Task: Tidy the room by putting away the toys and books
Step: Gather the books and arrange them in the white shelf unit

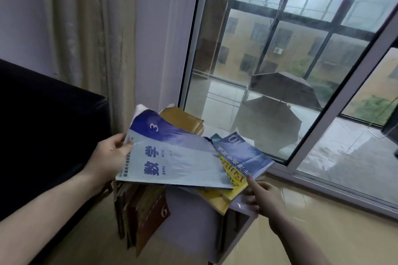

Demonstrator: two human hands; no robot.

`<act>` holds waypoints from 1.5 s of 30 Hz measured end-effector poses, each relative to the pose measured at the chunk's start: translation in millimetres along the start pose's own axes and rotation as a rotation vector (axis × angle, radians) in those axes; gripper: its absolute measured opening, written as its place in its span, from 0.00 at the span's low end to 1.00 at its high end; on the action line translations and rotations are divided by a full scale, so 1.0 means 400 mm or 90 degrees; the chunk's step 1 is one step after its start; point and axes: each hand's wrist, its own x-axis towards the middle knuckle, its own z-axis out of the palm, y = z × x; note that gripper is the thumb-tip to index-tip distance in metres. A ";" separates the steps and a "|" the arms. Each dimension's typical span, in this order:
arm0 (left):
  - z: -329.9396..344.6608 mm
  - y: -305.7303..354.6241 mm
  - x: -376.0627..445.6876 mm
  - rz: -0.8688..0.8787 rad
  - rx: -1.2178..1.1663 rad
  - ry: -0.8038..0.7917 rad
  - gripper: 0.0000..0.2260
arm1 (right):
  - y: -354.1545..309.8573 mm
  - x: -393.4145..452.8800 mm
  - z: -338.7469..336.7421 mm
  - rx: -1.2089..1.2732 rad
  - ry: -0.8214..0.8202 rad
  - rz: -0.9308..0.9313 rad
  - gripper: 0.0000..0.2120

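Two bare forearms entered from the lower edge of the view, neither one covered by a sleeve as far as the frame reached. The left hand point(109, 153) and the right hand point(266, 199) were both ungloved, and the wrists looked unadorned. Fingernails on the left hand appeared short and unpainted; the right hand was slightly blurred.

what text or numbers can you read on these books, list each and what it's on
"3", "数学", "SHU XUE": pale blue book gripped by the left hand.
"10", plus a line of Chinese too blurred to read: blue book touched by the right hand.
"6": brown book standing below.
Large characters on the yellow book: partly hidden, unreadable.
Small print along the pale blue book's edge: too small.
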 end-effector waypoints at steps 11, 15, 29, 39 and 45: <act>-0.086 -0.094 0.086 -0.041 0.065 0.098 0.10 | -0.048 -0.011 0.017 0.194 0.068 -0.042 0.09; -0.096 -0.118 0.095 -0.061 0.097 0.095 0.11 | -0.088 -0.031 -0.008 0.466 0.081 -0.055 0.05; -0.109 -0.118 0.086 -0.019 0.144 0.099 0.09 | -0.213 -0.182 0.165 0.467 -0.059 -0.214 0.01; -0.123 -0.114 0.081 -0.018 0.068 0.047 0.07 | -0.113 -0.223 0.333 0.291 -0.329 -0.022 0.13; -0.124 -0.118 0.081 -0.050 0.043 0.000 0.10 | -0.111 -0.251 0.398 0.207 -0.401 0.073 0.17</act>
